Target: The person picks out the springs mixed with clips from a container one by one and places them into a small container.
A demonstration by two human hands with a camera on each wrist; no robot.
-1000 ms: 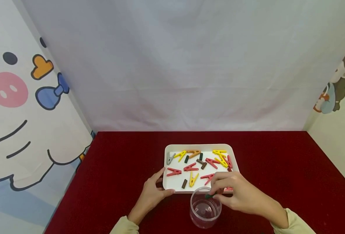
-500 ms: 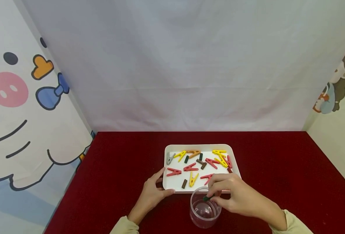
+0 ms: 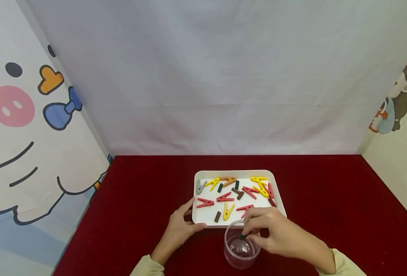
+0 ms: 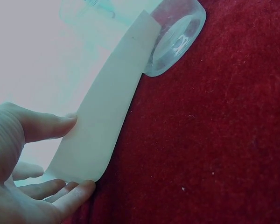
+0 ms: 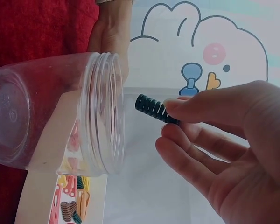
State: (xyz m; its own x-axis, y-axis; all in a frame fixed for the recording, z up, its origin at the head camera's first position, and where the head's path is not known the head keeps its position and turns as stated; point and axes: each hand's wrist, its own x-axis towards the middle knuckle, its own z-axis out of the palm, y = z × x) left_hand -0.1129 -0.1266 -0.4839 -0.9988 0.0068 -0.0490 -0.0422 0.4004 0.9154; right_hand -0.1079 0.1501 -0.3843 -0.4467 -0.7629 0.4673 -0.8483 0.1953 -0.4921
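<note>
My right hand (image 3: 276, 232) pinches a dark green coil spring (image 5: 151, 107) between thumb and fingertips. The spring slants just outside the mouth of a clear plastic jar (image 5: 46, 112) in the right wrist view; from the head, it appears over the jar's opening. No contents show in the jar. My left hand (image 3: 177, 228) holds the near left corner of a white tray (image 4: 102, 121), thumb against the near wall and fingers at the left side. In the tray lie red clothespins (image 3: 205, 202), yellow clothespins (image 3: 228, 211), brown springs (image 3: 217, 217) and green springs (image 3: 220, 188).
The jar stands against the tray's near wall on a dark red cloth-covered table (image 3: 148, 184). A grey clip (image 3: 201, 187) and an orange clip (image 3: 229, 181) lie at the tray's back left. A pale curtain (image 3: 224, 76) hangs behind, with printed panels at both sides.
My right hand has shifted slightly left with the green spring, further over the jar. A dark red spring at the tray's right side now shows more. My left hand and the tray stay put.
</note>
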